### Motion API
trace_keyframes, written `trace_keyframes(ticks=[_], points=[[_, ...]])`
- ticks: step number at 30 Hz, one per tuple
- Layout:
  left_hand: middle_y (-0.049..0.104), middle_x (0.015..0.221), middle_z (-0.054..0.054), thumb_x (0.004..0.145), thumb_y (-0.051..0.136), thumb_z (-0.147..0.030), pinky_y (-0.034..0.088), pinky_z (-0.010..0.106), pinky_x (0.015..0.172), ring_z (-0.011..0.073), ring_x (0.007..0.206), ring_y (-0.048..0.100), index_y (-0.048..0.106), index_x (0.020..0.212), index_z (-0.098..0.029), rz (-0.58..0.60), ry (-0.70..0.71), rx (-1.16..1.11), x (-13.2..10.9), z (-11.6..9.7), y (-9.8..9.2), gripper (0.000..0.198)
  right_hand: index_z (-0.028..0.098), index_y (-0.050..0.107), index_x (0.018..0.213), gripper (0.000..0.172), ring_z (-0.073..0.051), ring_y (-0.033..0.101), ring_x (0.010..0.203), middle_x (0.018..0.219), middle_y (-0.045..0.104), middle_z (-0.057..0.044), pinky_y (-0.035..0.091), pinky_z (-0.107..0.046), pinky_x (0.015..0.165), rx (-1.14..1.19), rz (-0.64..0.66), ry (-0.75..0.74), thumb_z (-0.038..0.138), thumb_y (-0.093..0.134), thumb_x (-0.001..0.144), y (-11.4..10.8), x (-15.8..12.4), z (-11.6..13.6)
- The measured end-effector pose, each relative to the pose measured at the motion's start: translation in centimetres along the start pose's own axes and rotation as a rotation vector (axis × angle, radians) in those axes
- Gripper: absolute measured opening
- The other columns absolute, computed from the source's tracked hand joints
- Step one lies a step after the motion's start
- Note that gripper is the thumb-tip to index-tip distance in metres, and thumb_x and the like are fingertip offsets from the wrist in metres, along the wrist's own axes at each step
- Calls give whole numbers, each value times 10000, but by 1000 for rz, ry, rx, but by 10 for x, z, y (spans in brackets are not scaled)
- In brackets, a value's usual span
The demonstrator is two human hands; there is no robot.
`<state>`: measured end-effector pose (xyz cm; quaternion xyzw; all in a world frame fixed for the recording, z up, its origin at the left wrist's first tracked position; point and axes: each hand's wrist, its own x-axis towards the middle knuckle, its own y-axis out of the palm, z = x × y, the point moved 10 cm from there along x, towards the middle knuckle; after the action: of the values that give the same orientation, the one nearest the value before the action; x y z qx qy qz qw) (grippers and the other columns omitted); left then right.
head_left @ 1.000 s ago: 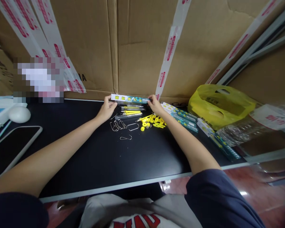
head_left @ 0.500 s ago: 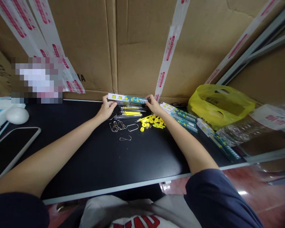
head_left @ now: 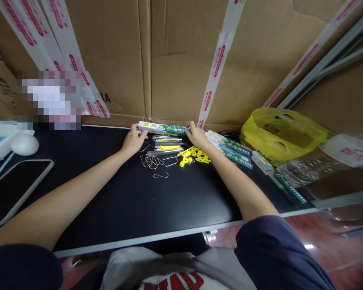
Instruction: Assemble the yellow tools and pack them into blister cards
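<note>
A long, narrow white-and-teal box (head_left: 165,128) with yellow lettering lies crosswise at the back of the black table. My left hand (head_left: 135,139) closes on its left end, and my right hand (head_left: 196,133) grips the right end. Just in front of the box are several clear tubes (head_left: 166,152), some with yellow parts inside. Bent wire hooks (head_left: 152,162) lie in a tangle nearer to me, with one S-shaped hook (head_left: 160,175) apart from them. Small yellow plastic pieces (head_left: 189,158) are heaped beside my right forearm.
More boxes of the same print (head_left: 232,149) lie right of my right hand. Beyond them are a yellow plastic bag (head_left: 260,139) and a clear bottle (head_left: 308,167). At left are a phone (head_left: 16,189) and a white rounded object (head_left: 24,145). A large cardboard box (head_left: 181,60) walls the back.
The box has tipped and come down slightly, so more of its upper face shows. Both hands keep their hold on its ends. The view has shifted a little.
</note>
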<state>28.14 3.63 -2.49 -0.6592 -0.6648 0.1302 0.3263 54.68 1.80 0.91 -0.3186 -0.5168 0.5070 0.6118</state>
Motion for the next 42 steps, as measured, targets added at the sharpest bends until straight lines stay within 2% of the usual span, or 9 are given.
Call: trace_keyframes(ticks=[6, 11, 15, 24, 27, 31, 37, 40, 42], points=[[708, 1034, 107, 914, 410, -362, 415, 414, 860, 288, 1042, 609, 574, 1085, -194, -116, 43, 309, -1, -1, -16, 291, 190, 538, 1099, 258, -317, 593, 988, 1031, 690, -139, 395, -422, 840, -175, -65, 27, 315, 353, 969, -10, -1, 4], [696, 1014, 85, 890, 459, -366, 423, 341, 774, 249, 968, 616, 598, 1001, -201, -96, 76, 340, -4, -4, -15, 242, 209, 564, 1094, 287, -299, 600, 995, 1058, 701, -113, 389, -385, 818, -204, -54, 22, 353, 344, 981, -12, -2, 6], [705, 982, 75, 882, 481, -372, 409, 365, 790, 259, 953, 619, 597, 936, -213, -86, 54, 369, -3, -2, -15, 204, 206, 580, 1081, 323, -299, 594, 1025, 1079, 694, -111, 385, -390, 827, -223, -63, 6, 433, 380, 969, -13, -2, 7], [703, 924, 44, 832, 561, -318, 379, 367, 823, 245, 947, 603, 582, 894, -228, -40, 74, 432, 2, 0, -13, 112, 212, 602, 1070, 277, -303, 563, 1035, 1052, 674, -118, 370, -410, 842, -302, -32, -48, 407, 446, 950, -3, -2, 12], [697, 935, 58, 835, 556, -316, 379, 386, 834, 261, 945, 589, 593, 927, -227, -61, 145, 465, -3, -9, -14, 133, 221, 594, 1074, 241, -304, 550, 1045, 1085, 632, -122, 382, -410, 827, -319, -32, -58, 381, 488, 928, -4, -3, 13], [672, 1064, 101, 878, 479, -301, 378, 419, 869, 285, 990, 567, 610, 1080, -219, -113, 284, 505, -11, -26, -14, 254, 229, 588, 1059, 186, -306, 534, 1066, 1128, 584, -124, 400, -419, 815, -292, -2, -79, 301, 531, 898, -3, -5, 15], [649, 1102, 116, 907, 415, -284, 363, 450, 904, 294, 1027, 537, 677, 1074, -220, -102, 377, 587, -17, -37, -9, 317, 213, 585, 1044, 179, -292, 536, 1065, 1123, 590, -118, 384, -434, 863, -273, 13, -116, 206, 524, 876, -3, -5, 20], [622, 1147, 115, 912, 434, -313, 352, 447, 921, 289, 1049, 529, 660, 1125, -225, -119, 461, 606, -29, -59, -13, 323, 202, 581, 1082, 226, -300, 522, 1080, 1134, 594, -128, 348, -453, 914, -273, 3, -134, 180, 518, 866, -12, -9, 23], [627, 1132, 97, 917, 445, -329, 369, 421, 905, 269, 1040, 535, 648, 1127, -227, -85, 530, 550, -43, -78, -12, 309, 196, 579, 1113, 249, -302, 513, 1086, 1136, 597, -130, 325, -448, 938, -269, -35, -167, 186, 506, 875, -23, -18, 30]])
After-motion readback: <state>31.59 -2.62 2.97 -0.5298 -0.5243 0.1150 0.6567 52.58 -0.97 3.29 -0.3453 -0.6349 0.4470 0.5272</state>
